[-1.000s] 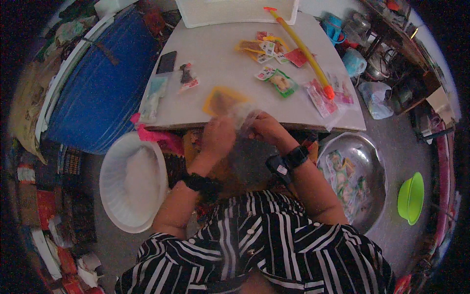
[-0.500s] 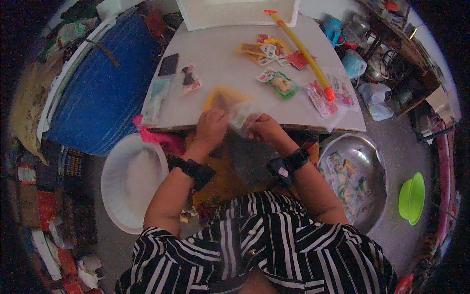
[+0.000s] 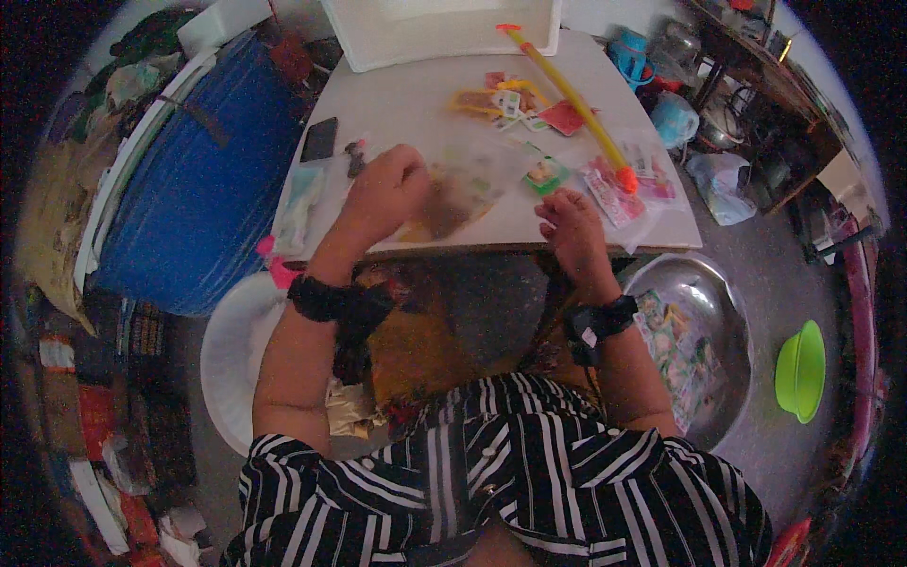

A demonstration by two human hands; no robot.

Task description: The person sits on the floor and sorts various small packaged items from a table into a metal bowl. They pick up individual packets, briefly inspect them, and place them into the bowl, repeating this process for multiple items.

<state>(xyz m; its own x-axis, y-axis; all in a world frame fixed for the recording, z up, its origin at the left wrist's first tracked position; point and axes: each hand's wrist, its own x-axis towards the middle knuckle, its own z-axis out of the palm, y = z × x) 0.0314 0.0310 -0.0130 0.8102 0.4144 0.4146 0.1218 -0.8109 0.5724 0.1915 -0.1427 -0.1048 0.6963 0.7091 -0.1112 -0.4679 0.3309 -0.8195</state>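
My left hand (image 3: 392, 189) is closed above the table's near part, beside a motion-blurred clear plastic bag (image 3: 472, 180) and a brownish-yellow food packet (image 3: 449, 210). It appears to grip the bag's edge; the blur hides whether the packet lies inside or under the film. To the right, my right hand (image 3: 573, 231) is apart from the packet, its fingers loosely bent and spread with nothing visible in them. Just beyond those fingers lies a green food packet (image 3: 545, 175). A small dark item (image 3: 355, 158) sits beyond my left wrist, partly covered by the hand.
Yellow packets (image 3: 487, 102), a red packet (image 3: 564, 118), pink-red packets (image 3: 612, 192), a yellow tube (image 3: 576, 104) and a phone (image 3: 320, 139) lie on the table (image 3: 406, 94). A foam box (image 3: 444, 38) stands behind. A white basin (image 3: 227, 369), steel basin (image 3: 732, 331) and green basin (image 3: 800, 373) flank me.
My hands have moved apart: the left went up and left, the right moved right, off the packet. The packet and bag have become blurred and stay nearer my left hand.
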